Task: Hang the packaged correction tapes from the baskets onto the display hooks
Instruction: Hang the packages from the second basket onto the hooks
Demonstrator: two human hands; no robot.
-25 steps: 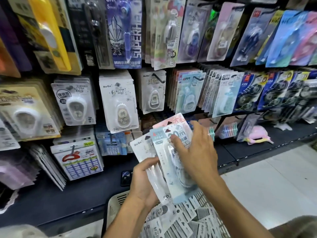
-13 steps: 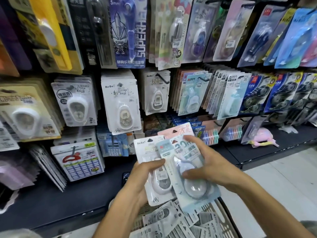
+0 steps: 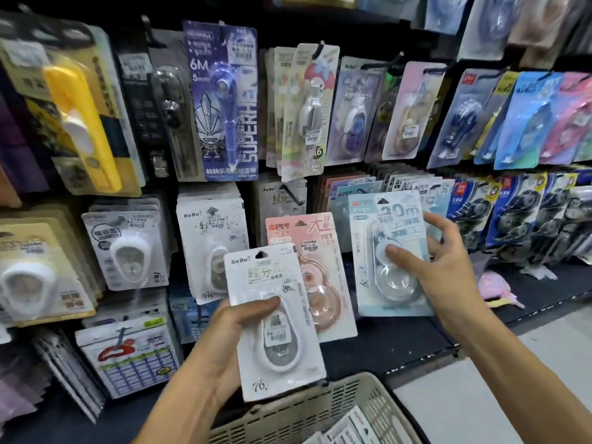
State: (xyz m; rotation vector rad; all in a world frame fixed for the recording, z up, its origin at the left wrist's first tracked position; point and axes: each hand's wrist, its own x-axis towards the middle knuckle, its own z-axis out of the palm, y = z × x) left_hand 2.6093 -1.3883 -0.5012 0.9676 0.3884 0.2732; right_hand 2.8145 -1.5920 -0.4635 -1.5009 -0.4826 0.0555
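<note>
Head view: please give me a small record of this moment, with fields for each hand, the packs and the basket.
left hand: holds white pack and pink pack behind it
right hand: holds light blue pack, raised toward the display hooks
basket: below the hands, more packs inside
packs hung from hands: none yet

packed hooks [image 3: 290,190] ahead, basket [image 3: 307,408] below

A stationery shop: a wall rack [image 3: 320,193] of hooks carries rows of price-stickered blister packs [image 3: 221,100], with a stock basket [image 3: 307,408] on the floor below.
</note>
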